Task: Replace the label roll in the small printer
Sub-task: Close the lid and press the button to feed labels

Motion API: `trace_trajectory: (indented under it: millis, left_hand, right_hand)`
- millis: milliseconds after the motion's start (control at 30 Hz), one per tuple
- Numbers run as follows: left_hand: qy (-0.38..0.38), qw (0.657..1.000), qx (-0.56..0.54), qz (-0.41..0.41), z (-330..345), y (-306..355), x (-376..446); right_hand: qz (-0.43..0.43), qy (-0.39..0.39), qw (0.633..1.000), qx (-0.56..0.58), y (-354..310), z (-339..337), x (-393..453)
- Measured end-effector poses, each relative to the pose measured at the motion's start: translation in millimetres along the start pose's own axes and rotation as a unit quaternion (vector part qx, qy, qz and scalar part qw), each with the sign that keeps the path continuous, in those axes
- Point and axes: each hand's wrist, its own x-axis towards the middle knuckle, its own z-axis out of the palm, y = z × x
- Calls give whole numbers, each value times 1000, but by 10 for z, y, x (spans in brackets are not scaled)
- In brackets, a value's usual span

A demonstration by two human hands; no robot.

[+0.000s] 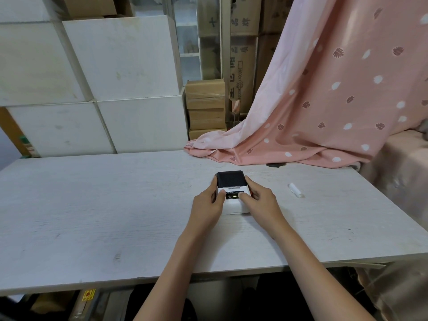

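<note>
A small white box-shaped plastic printer (234, 200) with a dark ribbed lid is seen on the pale wood-grain table (92, 205), its lit control strip facing the person and its longer axis running away from them. It is grasped at both sides: left hand (206, 205) and right hand (259, 201), the right thumb laid on the strip. A small white cylinder (295, 190) lies apart to the right, before a pink leaf-print cloth (324, 100).

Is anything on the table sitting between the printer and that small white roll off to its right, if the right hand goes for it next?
Nothing visible. The printer is held between the left hand and right hand, and bare table separates it from the white roll. The pink cloth lies farther back.
</note>
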Motion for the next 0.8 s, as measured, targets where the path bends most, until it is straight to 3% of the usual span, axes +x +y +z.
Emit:
trace_trajectory:
  millis: [800]
  left_hand:
    - [0,1000,14,14,29,-79,32]
  right_hand:
    - [10,0,1000,5,-27,-15,-18]
